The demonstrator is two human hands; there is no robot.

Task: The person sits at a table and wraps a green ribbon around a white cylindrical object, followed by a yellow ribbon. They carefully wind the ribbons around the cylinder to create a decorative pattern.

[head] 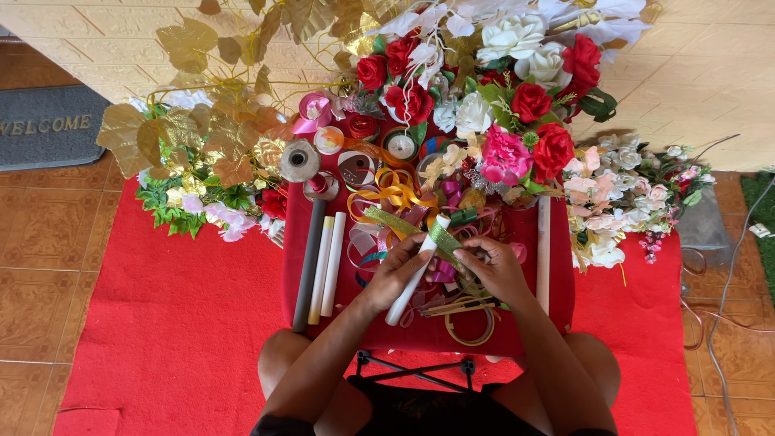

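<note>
My left hand (pixel 401 268) grips a white tube (pixel 413 274) that slants from lower left to upper right over a small red-covered table (pixel 553 311). My right hand (pixel 494 265) pinches a glittery green ribbon (pixel 412 228) against the tube's upper end; the ribbon trails off to the upper left. Loose ribbons in orange, pink and purple lie under and beyond both hands.
A grey tube (pixel 310 266) and two white tubes (pixel 328 264) lie on the table's left part, another white tube (pixel 543 254) on the right. Ribbon spools (pixel 300 161) and artificial flowers (pixel 500 89) crowd the far side. Gold leaves (pixel 194 121) hang left. Red mat (pixel 169 323) below; cables (pixel 726 299) right.
</note>
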